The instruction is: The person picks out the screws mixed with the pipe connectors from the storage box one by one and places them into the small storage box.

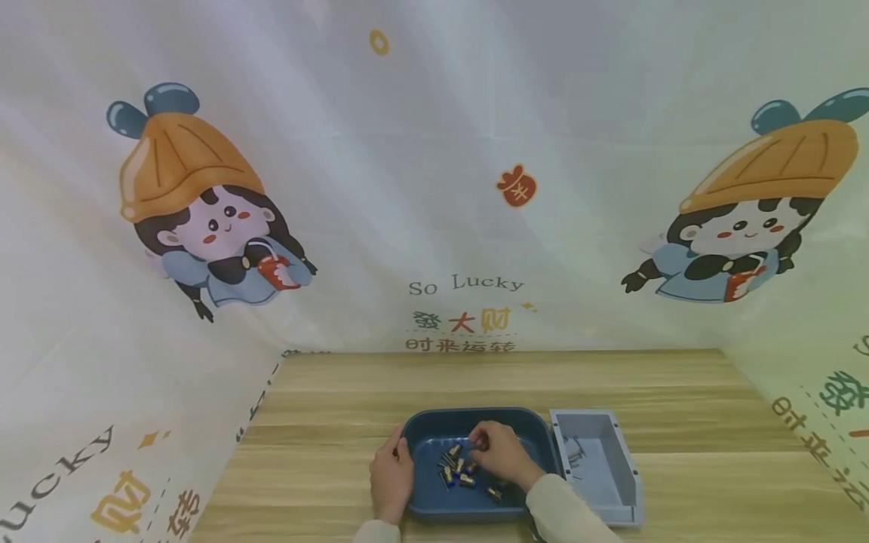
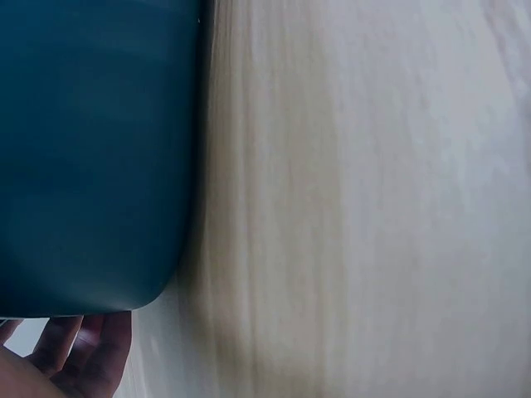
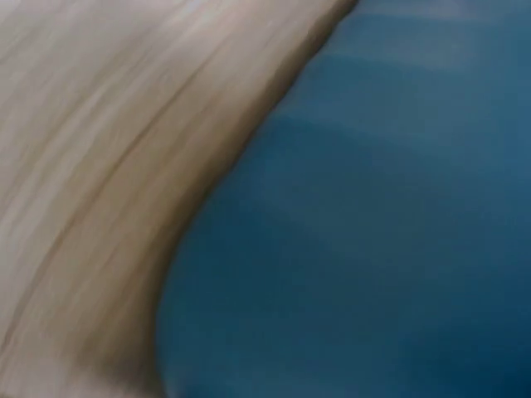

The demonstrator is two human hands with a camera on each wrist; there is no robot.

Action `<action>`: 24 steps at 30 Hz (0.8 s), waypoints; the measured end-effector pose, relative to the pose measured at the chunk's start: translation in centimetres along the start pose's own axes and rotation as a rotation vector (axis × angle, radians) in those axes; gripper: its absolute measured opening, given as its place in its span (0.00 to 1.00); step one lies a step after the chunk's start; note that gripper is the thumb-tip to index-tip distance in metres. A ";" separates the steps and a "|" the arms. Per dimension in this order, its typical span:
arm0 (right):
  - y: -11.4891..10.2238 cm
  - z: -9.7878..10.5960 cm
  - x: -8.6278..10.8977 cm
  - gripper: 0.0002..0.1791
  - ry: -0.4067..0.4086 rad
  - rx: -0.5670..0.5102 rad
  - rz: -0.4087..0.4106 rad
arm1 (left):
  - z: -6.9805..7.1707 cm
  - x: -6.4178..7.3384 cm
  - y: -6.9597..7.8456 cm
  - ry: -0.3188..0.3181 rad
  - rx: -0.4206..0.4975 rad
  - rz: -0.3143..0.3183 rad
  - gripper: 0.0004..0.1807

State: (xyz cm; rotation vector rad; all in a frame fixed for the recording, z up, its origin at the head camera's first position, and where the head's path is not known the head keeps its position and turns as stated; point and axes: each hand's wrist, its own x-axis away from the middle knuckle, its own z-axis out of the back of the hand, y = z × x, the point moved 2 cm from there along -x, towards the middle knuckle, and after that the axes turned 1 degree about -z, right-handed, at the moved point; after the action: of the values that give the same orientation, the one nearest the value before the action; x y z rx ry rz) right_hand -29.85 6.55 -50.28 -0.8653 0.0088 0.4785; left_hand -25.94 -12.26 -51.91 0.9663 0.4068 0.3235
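Observation:
A dark blue tub (image 1: 428,507) holds several small brass-coloured pieces with blue parts (image 1: 467,480), lying loose on its floor. My left hand (image 1: 394,471) grips the tub's left side, thumb at the rim. In the left wrist view, the fingers of that hand (image 2: 99,356) lie against the outer wall of the tub (image 2: 91,149). Over the tub's inside, my right hand (image 1: 501,452) is held with its fingers bent and the fingertips close together; I cannot tell whether a piece is between them. Only the tub (image 3: 348,249) and wood show in the right wrist view.
A grey open bin (image 1: 614,467) stands right beside the tub, with several thin metal pieces (image 1: 574,452) inside at its left. Both containers sit on a wood-grain table (image 1: 326,422). Printed cloth (image 1: 407,226) walls in the back and sides.

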 end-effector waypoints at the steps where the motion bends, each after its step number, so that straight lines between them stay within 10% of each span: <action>1: -0.1 -0.1 -0.1 0.08 -0.008 -0.007 -0.003 | 0.0 0.0 0.0 0.002 0.000 -0.001 0.17; 24: -0.5 -3.0 -1.0 0.06 -0.056 0.016 0.011 | -0.2 0.0 -0.1 0.009 0.016 0.003 0.17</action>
State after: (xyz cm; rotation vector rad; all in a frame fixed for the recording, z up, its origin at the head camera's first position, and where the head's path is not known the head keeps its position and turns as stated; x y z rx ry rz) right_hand -30.00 3.66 -51.70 -0.8366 -0.0343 0.5122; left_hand -26.02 -12.20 -52.13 0.9818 0.4166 0.3275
